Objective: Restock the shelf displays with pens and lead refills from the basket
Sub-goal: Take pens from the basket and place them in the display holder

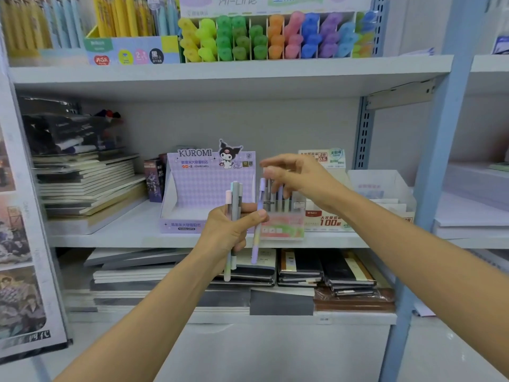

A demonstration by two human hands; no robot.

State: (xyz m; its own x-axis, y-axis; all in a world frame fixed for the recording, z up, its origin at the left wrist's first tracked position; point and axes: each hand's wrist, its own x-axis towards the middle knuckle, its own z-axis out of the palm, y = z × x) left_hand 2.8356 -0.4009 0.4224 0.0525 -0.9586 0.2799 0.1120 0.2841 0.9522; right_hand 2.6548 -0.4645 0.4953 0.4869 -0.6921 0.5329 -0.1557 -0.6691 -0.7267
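My left hand point(232, 227) grips a small bunch of pastel pens point(234, 205) upright in front of the middle shelf, with a lilac pen point(257, 232) held apart under the thumb. My right hand point(300, 177) hovers just above a clear pen display box point(283, 224) that holds several pens standing upright; its fingers are loosely spread and hold nothing. To the left stands a purple Kuromi lead-refill display box point(203, 188), which looks empty inside. Behind the right hand sits a white lead-refill box point(330, 219). No basket is in view.
Highlighters in many colours point(275, 37) and yellow and blue pens point(124, 17) fill the top shelf. Notebook stacks point(88, 183) lie at the middle shelf's left and more notebooks point(303, 271) on the shelf below. A blue upright post point(429, 188) bounds the shelf at the right.
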